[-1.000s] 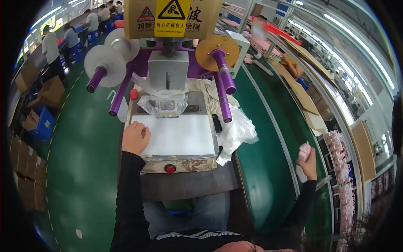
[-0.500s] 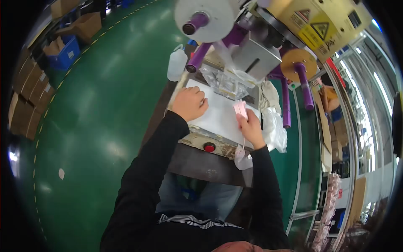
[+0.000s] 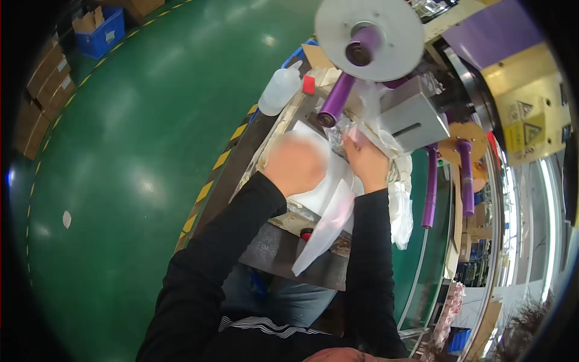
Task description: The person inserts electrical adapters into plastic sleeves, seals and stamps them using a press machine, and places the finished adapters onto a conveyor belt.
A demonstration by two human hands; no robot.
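Observation:
My left hand (image 3: 295, 166) is smeared over the white sheet (image 3: 313, 200) on the work surface, and its fingers cannot be made out. My right hand (image 3: 369, 161) reaches to the far side of that surface. Its fingers are closed on a small pink piece (image 3: 358, 139), partly hidden, beside crumpled clear plastic film (image 3: 338, 128). A long, translucent pale pink plastic strip (image 3: 329, 224) lies slanted below my right hand, hanging over the front edge and partly covering a red button (image 3: 306, 233).
A machine with a large grey disc (image 3: 386, 60), purple rollers (image 3: 336, 99) and a metal box (image 3: 410, 120) overhangs the far side. A white squeeze bottle (image 3: 280, 90) stands at the back left. White plastic (image 3: 400, 211) hangs at the right. Green floor (image 3: 132, 151) lies left.
My right hand has moved forward to the plastic film with the pink piece. The pale pink strip now stretches across the front edge. The view has shifted, and my left hand has become blurred.

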